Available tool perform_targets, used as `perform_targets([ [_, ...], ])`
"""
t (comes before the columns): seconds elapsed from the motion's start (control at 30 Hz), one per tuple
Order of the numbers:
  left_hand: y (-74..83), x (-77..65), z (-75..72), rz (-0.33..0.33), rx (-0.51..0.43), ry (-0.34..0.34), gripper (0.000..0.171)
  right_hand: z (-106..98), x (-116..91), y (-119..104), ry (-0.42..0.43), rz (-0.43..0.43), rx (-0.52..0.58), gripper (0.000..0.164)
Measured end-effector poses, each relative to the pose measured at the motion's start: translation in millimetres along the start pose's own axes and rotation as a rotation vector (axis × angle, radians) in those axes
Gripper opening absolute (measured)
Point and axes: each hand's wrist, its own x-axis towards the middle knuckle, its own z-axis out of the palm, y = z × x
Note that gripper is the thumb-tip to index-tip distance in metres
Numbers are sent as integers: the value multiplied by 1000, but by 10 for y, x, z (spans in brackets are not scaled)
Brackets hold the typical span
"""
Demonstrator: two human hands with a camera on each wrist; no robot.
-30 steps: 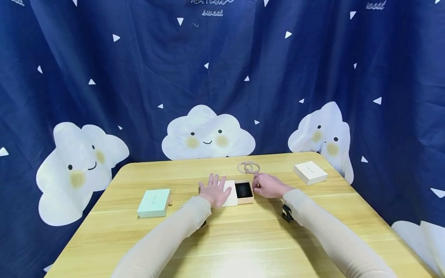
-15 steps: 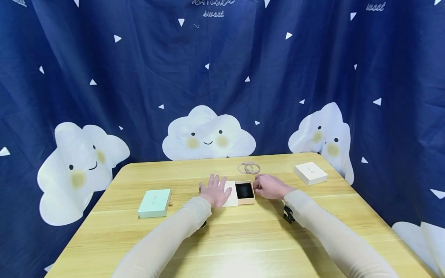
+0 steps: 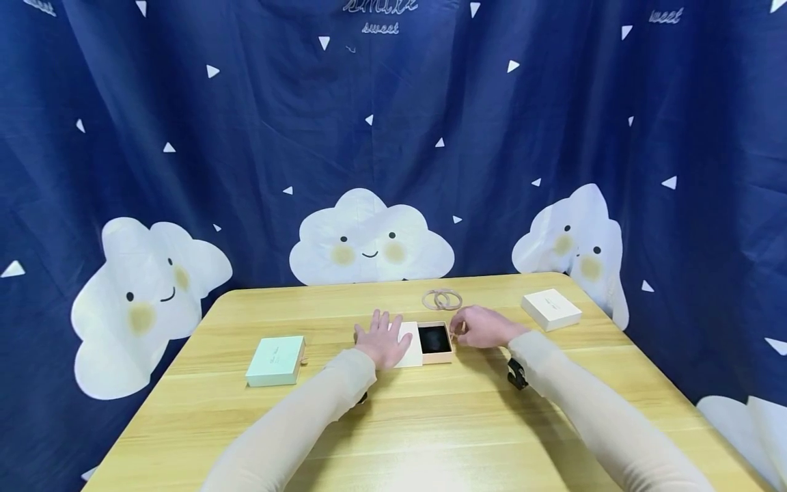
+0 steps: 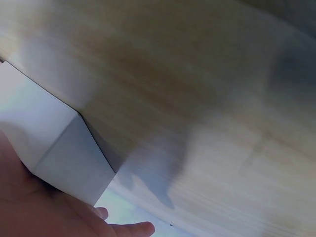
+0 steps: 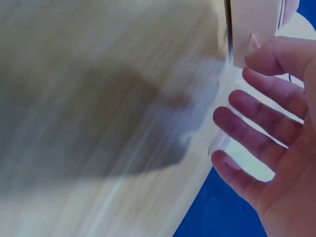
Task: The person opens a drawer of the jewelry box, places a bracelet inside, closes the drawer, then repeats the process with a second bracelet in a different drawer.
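Observation:
A small white drawer-style gift box lies at the middle of the table, its pink drawer (image 3: 437, 358) pulled partway out to the right, with a black pad (image 3: 434, 338) inside. My left hand (image 3: 379, 343) rests flat on the white sleeve (image 3: 415, 352), fingers spread; the left wrist view shows the sleeve's corner (image 4: 74, 153) beside that hand. At the drawer's right end, my right hand (image 3: 482, 326) pinches a small pink ribbon pull (image 5: 254, 43) between thumb and index finger. Its other fingers (image 5: 254, 131) are spread apart. The pinch point is partly hidden.
Two pale pink bangles (image 3: 442, 299) overlap behind the box. A mint-green box (image 3: 275, 360) with a ribbon tab lies at the left, and a closed cream box (image 3: 551, 309) at the back right. A blue cloud-print curtain (image 3: 381, 137) hangs behind the wooden table (image 3: 381, 430).
The drawer has slid very slightly farther out to the right. My right hand's fingers have loosened and moved a little away from the drawer's end. The left hand stays on the sleeve.

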Motion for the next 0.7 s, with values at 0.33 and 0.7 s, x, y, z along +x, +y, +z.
perform_targets([
  [0.33, -43, 45, 23, -33, 25, -38, 69, -116, 144, 64, 11, 14, -22, 21],
  [0.7, -68, 135, 121, -20, 41, -26, 74, -237, 340, 205, 6, 34, -48, 34],
])
